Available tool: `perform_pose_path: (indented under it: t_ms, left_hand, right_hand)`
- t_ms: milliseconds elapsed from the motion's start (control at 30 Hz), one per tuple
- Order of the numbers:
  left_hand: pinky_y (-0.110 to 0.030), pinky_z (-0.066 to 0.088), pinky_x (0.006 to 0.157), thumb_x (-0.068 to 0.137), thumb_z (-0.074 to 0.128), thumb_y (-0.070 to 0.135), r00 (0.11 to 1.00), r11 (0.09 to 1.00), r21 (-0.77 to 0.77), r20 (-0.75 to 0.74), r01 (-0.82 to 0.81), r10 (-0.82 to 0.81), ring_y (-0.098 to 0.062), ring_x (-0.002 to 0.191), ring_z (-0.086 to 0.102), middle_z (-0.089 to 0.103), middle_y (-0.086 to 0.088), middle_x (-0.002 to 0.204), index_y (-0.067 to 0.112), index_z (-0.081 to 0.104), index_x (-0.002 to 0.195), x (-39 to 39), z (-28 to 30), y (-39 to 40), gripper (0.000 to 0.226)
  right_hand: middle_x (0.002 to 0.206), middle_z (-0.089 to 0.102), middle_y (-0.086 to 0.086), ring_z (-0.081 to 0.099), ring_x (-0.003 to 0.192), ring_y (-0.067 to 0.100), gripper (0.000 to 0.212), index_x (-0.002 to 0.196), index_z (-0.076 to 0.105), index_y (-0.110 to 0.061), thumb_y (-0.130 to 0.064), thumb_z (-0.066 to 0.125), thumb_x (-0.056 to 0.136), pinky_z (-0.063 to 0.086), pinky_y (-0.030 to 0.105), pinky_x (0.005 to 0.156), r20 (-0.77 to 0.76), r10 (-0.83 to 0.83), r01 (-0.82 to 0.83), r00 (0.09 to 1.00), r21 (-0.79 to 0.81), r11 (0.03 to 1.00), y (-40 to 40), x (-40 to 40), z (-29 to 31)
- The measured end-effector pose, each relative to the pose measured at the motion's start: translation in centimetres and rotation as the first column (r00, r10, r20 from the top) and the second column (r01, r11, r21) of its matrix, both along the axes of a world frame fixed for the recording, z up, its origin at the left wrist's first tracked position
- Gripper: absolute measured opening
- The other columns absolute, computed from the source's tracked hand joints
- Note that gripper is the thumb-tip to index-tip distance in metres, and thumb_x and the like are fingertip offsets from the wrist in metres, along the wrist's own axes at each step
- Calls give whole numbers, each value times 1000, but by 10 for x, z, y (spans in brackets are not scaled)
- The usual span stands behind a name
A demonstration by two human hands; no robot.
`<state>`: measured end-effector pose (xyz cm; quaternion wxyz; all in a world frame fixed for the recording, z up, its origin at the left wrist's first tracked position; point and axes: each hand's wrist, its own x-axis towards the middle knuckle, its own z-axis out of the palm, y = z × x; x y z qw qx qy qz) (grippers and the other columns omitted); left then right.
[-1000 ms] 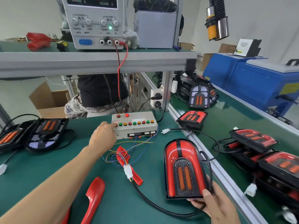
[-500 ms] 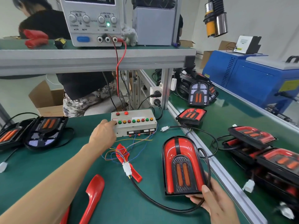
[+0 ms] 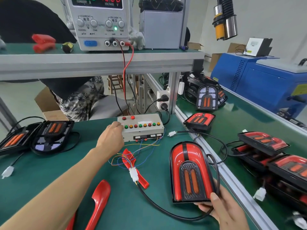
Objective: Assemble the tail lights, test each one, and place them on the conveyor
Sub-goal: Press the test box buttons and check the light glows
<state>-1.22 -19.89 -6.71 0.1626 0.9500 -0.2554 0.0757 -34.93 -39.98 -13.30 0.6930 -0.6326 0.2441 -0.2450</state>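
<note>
1. Left edge of the table [image 3: 41, 173]: two unfinished tail light housings [image 3: 37, 137] side by side, black bodies with orange strips showing, cables trailing; a loose white plug [image 3: 7, 171] lies in front of them.
2. Near edge, left of centre: red lens cover [image 3: 99, 201] lying flat.
3. Left hand [image 3: 110, 140] reaches to the left end of the test box [image 3: 141, 128]; fingers curled, fingertips at the leftmost button area. Can't tell if it's actually pressing.
4. Test box sits at the far edge of the table, row of green, orange and red buttons on top, coloured wires [image 3: 132, 151] fanning out from its front.
5. Wires end in a white connector [image 3: 133, 174], lying on a second red lens piece [image 3: 134, 168]; black cable [image 3: 166, 211] runs from it to the light.
6. Tail light [image 3: 191, 173] near the table's right edge, red lens up, tilted; its base is pinched by the right hand [image 3: 222, 211], thumb on the lower front corner, fingers underneath.
7. Shelf [image 3: 99, 63] above: power supply [image 3: 99, 22], display reads 12.00 V, green LED on.
8. Right of the table, conveyor [image 3: 240, 123]: several finished tail lights [image 3: 262, 141] on it, more stacked at the far end.
</note>
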Motion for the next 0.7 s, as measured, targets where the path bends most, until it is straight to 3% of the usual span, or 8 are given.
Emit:
perform_pose_path:
  t_ms: [167,300,700]
  left_hand:
    - [-42,42,102,93,43,-1,999,998,44,0,34,-34,-38,119,51,53,-17,137,11,42,151,-1,0,-3,59]
    - [-45,45,100,94,43,1,998,990,133,-25,56,-53,-38,120,45,42,-16,141,23,29,157,-2,1,-7,69]
    - [-43,51,94,90,48,-1,999,971,237,-53,20,-8,-35,122,40,34,-14,141,29,26,158,-7,0,-15,77]
  right_hand:
    - [106,79,6,77,88,35,37,128,60,-26,-15,57,92,63,28,68,4,-8,8,1000,3,1000,1,0,3]
    - [105,79,7,77,87,35,37,129,60,-24,-5,53,98,63,29,68,-10,7,-7,1000,-1,1000,1,-1,3]
    - [100,79,12,77,84,37,36,128,62,-18,2,49,100,63,29,66,-7,22,-22,1000,18,1000,1,-1,5]
